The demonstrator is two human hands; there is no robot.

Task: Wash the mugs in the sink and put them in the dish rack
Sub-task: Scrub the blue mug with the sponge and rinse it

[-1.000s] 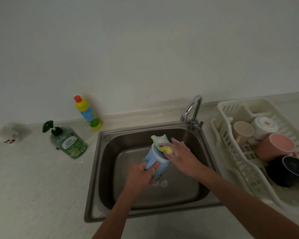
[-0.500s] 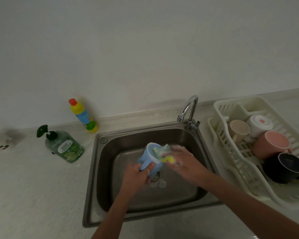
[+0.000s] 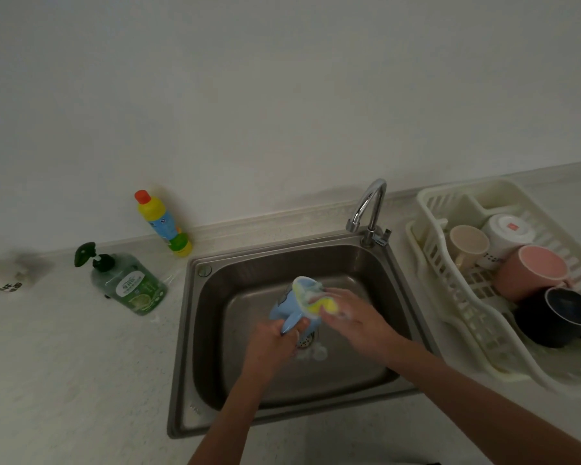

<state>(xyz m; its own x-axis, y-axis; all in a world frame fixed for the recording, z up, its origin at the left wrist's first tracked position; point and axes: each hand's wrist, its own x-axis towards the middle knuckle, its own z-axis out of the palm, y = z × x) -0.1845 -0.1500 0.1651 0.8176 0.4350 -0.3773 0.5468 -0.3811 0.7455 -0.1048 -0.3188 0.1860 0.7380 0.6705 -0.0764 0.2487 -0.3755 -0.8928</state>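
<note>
Your left hand (image 3: 271, 344) grips the blue mug (image 3: 291, 305) by its handle & holds it tilted over the sink (image 3: 215, 330), just above the drain, while your right hand (image 3: 353, 317) clutches the yellow-green sponge (image 3: 317, 302) and presses it into the mug's mouth. Right of the sink, the white dish rack (image 3: 450, 317) holds 4 mugs: beige mug (image 3: 468, 243), white mug (image 3: 507, 231), pink mug (image 3: 534, 271), black mug (image 3: 557, 315). Left of the sink sit a green soap pump bottle (image 3: 128, 283) & a yellow bottle w/ red cap (image 3: 163, 223); the tap (image 3: 369, 209) stands at the sink's back rim.
</note>
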